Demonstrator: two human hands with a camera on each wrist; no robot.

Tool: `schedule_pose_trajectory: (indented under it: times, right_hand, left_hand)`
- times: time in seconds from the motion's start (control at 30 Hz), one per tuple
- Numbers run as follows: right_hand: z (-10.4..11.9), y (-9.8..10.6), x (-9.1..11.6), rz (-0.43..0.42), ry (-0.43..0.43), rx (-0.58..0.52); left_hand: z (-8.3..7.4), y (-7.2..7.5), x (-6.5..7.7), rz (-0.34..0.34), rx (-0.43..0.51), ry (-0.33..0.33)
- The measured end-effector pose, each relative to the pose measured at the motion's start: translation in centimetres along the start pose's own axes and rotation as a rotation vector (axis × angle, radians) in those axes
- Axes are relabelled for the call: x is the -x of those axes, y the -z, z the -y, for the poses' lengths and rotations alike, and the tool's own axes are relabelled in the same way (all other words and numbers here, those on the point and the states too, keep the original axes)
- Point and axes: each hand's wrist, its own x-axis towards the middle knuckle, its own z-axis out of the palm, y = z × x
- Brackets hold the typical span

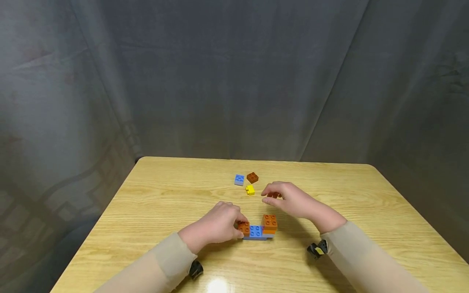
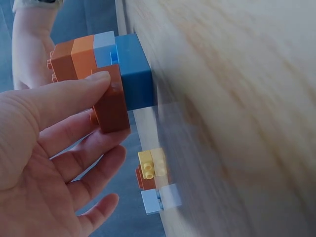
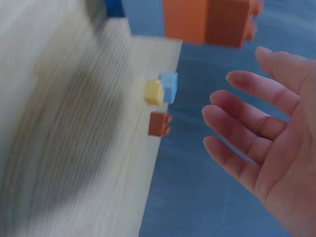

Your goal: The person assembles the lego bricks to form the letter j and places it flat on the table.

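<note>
A long blue toy brick (image 1: 255, 232) lies on the table. At its right end stands a stack: a light blue brick (image 2: 104, 48), an orange brick (image 2: 83, 57) and a brown brick (image 1: 270, 220) on top. My left hand (image 1: 221, 224) pinches another brown brick (image 2: 112, 101) between thumb and fingers at the blue brick's left end; whether it is fully pressed on, I cannot tell. Beyond the stack, my right hand (image 1: 289, 198) hovers above the table with fingers loosely bent and nothing in them, as the right wrist view also shows.
Farther back on the wooden table (image 1: 176, 187) lie a loose light blue brick (image 1: 239, 180), a brown brick (image 1: 252, 177) and a small yellow brick (image 1: 250, 190). A grey curtain (image 1: 227, 81) hangs behind the table's far edge.
</note>
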Motion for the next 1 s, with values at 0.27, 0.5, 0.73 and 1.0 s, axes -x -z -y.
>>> schedule_pose_trajectory:
  times: [0.27, 0.5, 0.73, 1.0]
  right_hand:
    - [-1.8, -0.7, -3.4, 0.025, -0.093, 0.060]
    - [-2.5, -1.6, -6.7, 0.029, -0.118, 0.080]
    - [-2.7, -2.6, -9.8, 0.040, -0.144, 0.112]
    - [-3.0, -3.1, -11.6, 0.077, -0.207, 0.157]
  left_hand:
    - [0.1, 0.0, -0.1, 0.007, 0.012, 0.005]
    - [0.1, 0.0, -0.1, 0.004, 0.016, -0.009]
    - [0.0, -0.2, 0.1, 0.002, 0.016, -0.014]
    - [-0.5, -0.1, 0.0, 0.023, -0.014, -0.023]
